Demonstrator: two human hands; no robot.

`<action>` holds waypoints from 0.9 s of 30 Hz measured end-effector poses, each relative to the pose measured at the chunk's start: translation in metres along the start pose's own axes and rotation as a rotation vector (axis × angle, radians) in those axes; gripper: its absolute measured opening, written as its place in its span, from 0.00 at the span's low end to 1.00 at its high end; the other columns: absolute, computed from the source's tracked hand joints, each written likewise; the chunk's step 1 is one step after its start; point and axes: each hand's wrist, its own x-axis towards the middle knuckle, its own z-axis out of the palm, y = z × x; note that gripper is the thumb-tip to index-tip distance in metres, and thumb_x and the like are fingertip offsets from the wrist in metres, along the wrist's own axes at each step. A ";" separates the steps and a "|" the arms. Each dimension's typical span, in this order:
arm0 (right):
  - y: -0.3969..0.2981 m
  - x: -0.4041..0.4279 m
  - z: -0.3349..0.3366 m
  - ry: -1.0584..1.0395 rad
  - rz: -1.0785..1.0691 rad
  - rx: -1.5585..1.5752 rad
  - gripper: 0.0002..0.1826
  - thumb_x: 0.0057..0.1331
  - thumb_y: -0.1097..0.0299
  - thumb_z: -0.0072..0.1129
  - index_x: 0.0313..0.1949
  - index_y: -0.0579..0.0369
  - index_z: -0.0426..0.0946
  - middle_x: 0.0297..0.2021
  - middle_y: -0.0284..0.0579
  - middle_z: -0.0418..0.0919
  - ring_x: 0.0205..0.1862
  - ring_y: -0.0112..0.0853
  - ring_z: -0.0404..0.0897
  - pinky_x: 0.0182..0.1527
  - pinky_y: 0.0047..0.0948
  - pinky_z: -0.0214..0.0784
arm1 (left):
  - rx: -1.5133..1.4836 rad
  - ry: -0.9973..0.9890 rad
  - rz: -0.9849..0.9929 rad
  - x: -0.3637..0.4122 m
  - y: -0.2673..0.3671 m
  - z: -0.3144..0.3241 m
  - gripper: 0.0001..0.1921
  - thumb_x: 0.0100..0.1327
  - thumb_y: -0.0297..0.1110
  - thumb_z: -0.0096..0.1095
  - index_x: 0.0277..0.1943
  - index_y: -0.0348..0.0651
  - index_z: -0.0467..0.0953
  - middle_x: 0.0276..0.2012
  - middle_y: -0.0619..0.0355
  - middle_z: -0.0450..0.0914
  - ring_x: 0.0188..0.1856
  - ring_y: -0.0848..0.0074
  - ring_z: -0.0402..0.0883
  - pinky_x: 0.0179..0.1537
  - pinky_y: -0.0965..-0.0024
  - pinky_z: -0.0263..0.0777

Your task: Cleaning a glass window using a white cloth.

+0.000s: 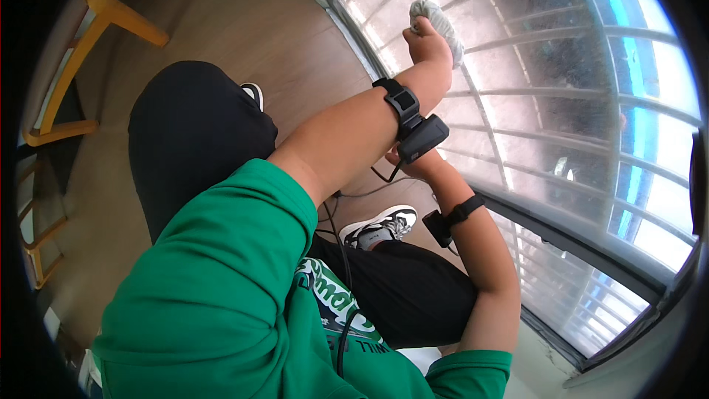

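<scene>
My left arm reaches across to the window, and my left hand (429,41) grips a pale grey cloth (451,44), pressed or held close against the barred glass pane (498,66). Black straps hold a small dark device (424,138) on my left wrist. Below it, my right hand (421,163) is near the lower part of the window frame, its fingers partly hidden behind that device; whether it holds anything is not visible. Another dark device (439,228) is strapped to my right forearm.
Dark window frame bars (565,244) cross below the pane. Cables (343,255) run down over my shirt and between my legs. My bent knees and sneakers (382,224) are near the window. Wooden chairs (72,72) stand at the left on the brown floor.
</scene>
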 end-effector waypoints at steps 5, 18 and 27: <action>-0.013 -0.004 -0.009 0.199 -0.070 0.080 0.16 0.56 0.62 0.64 0.43 0.50 0.79 0.37 0.45 0.80 0.46 0.40 0.78 0.52 0.38 0.68 | -0.094 -0.368 -0.181 -0.045 0.019 -0.013 0.37 0.67 0.63 0.35 0.71 0.47 0.52 0.69 0.52 0.59 0.67 0.61 0.63 0.64 0.52 0.60; 0.058 -0.033 0.068 0.015 0.160 0.124 0.21 0.58 0.61 0.59 0.52 0.43 0.76 0.46 0.46 0.81 0.51 0.44 0.79 0.52 0.39 0.73 | -0.688 -1.200 -0.506 -0.067 0.058 -0.029 0.26 0.65 0.56 0.36 0.43 0.43 0.75 0.32 0.55 0.75 0.33 0.66 0.76 0.32 0.63 0.71; -0.014 0.001 -0.024 0.117 0.227 0.044 0.14 0.63 0.63 0.52 0.48 0.49 0.74 0.46 0.51 0.78 0.48 0.48 0.78 0.48 0.43 0.72 | -0.474 -0.681 -0.292 -0.015 0.032 -0.049 0.24 0.65 0.56 0.38 0.44 0.47 0.76 0.38 0.58 0.78 0.40 0.65 0.78 0.42 0.61 0.74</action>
